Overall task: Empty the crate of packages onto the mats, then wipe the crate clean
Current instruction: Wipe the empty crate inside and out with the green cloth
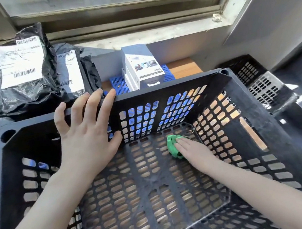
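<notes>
As the crate [162, 92] holds no packages [20, 67], all out on the mats [116, 83], I log wiping as begun, unfinished: left hand [87, 137] splayed flat on the far rim, right hand [192, 151] flat, pressing green cloth [171, 145] to the floor.

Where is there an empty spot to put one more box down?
There is bare wood right of the white boxes, behind the crate. The crate's floor nearest you is bare too, away from the right hand pressing the green cloth. The far left is crowded with black bags.
</notes>
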